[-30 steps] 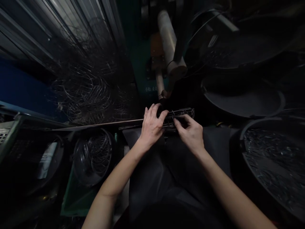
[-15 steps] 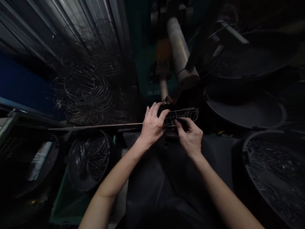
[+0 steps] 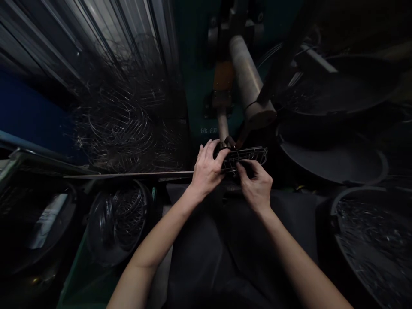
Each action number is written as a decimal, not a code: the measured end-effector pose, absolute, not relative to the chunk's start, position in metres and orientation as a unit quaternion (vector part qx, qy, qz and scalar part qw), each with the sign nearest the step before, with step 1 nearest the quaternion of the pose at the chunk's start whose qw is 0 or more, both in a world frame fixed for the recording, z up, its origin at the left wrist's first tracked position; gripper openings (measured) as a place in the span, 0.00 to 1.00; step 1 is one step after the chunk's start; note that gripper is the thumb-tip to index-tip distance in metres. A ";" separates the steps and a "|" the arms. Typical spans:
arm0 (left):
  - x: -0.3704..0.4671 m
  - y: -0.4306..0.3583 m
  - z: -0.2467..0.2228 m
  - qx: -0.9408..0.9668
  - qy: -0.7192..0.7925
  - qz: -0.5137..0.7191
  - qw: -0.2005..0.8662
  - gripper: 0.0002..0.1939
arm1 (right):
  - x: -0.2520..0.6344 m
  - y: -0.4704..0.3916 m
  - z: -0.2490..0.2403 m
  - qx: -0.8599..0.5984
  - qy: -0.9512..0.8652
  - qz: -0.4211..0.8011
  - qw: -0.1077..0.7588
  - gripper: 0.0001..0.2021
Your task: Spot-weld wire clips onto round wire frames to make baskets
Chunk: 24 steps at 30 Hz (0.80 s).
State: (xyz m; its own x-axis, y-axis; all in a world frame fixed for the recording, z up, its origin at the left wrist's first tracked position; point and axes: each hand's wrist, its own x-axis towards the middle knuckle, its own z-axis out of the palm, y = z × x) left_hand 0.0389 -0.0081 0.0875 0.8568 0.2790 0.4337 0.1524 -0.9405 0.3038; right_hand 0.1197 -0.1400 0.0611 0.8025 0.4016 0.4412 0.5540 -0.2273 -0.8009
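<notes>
**Both hands on the wire frame (image 3: 257,155), right under the machine's rod (image 3: 222,124)!**

Here at the centre, the left hand (image 3: 208,169) curves its fingers over the frame's left end, thumb bent round the near side, gripping it. And the right hand (image 3: 258,184)? Thumb and forefinger close on the frame's near edge, the other fingers curled in; the exact contact is lost in shadow. The frame lies sideways between machine and person, its rounded right end poking out past the right hand.

Look above: a thick metal cylinder (image 3: 247,77) slants down beside an orange block (image 3: 223,75), all against a dark green machine body (image 3: 195,94). Over to the left, a great tangle of wire (image 3: 119,116) glints beyond a thin, long strip (image 3: 144,174). Nearer, coiled wires (image 3: 130,210) sit in a black tub (image 3: 93,240) by a green crate (image 3: 75,274). Out right, small shiny pieces (image 3: 373,240) fill a large round bin (image 3: 334,214), with a shallow basin (image 3: 325,165) just beyond it. Dark cloth (image 3: 199,240) spreads below the forearms.
</notes>
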 end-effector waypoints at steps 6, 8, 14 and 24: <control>0.043 -0.006 0.091 0.956 0.116 0.237 0.131 0.27 | 0.122 -0.135 0.064 -0.778 -0.304 -0.061 0.547 0.12; 0.045 -0.004 0.091 0.956 0.114 0.234 0.132 0.28 | 0.123 -0.134 0.065 -0.777 -0.301 -0.058 0.549 0.13; 0.047 0.000 0.084 0.959 0.107 0.236 0.118 0.28 | 0.127 -0.135 0.055 -0.783 -0.310 -0.060 0.536 0.13; 0.050 0.016 0.083 0.960 0.108 0.246 0.084 0.29 | 0.121 -0.126 0.073 -0.784 -0.302 -0.056 0.540 0.14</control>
State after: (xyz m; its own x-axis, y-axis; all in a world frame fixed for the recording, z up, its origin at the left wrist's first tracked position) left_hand 0.0497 0.0161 0.0827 0.8558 0.2485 0.4537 0.1660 -0.9626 0.2140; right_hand 0.1208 -0.1261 0.0734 0.8118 0.4121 0.4136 0.5332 -0.2347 -0.8128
